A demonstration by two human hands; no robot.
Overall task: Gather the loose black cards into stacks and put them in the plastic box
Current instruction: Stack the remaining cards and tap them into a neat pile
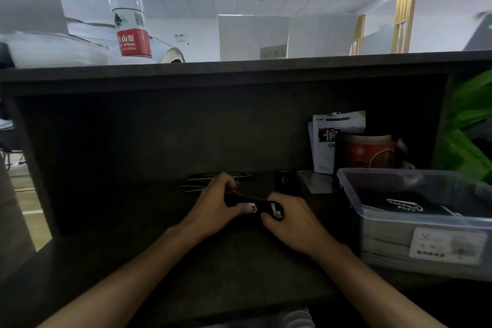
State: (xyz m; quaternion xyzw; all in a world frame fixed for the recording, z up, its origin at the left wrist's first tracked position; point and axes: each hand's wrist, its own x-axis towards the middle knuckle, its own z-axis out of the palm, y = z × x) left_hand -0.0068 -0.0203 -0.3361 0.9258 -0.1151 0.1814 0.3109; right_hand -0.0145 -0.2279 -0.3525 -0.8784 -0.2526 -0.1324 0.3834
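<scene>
A stack of black cards is held between both hands just above the dark desk. My left hand grips its left end, thumb on top. Fingers of my right hand curl round the stack's right end. Behind the left hand, loose black cards lie fanned on the desk. Another small pile of black cards sits farther right. The clear plastic box stands at the right, with black cards lying inside it.
A flat clear lid lies beside the box. A white pouch and a red tin stand at the back right, green leaves beyond. On the shelf above, a water bottle stands upright.
</scene>
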